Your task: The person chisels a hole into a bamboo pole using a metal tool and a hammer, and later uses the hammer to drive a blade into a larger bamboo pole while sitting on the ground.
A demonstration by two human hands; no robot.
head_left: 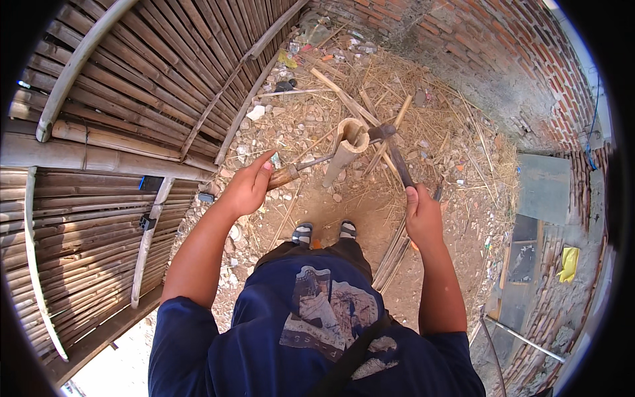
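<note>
A thick hollow bamboo post (340, 165) stands upright in front of me, its cut rim open and pale at the top. My left hand (250, 188) is closed around the wooden handle of a narrow metal-bladed tool (284, 176). The metal part runs to the post's near left side; whether it touches the bamboo I cannot tell. My right hand (423, 213) grips the dark handle of a hammer (398, 159). The hammer's head is close by the right side of the post's rim, and a gap or contact there is not clear.
Loose bamboo poles (354, 99), straw and stones litter the ground beyond the post. A bamboo-slat wall (159, 73) rises at left, a brick wall (476, 59) at the back right. Long thin poles (395, 255) lie beside my right foot. A grey panel (546, 188) leans at right.
</note>
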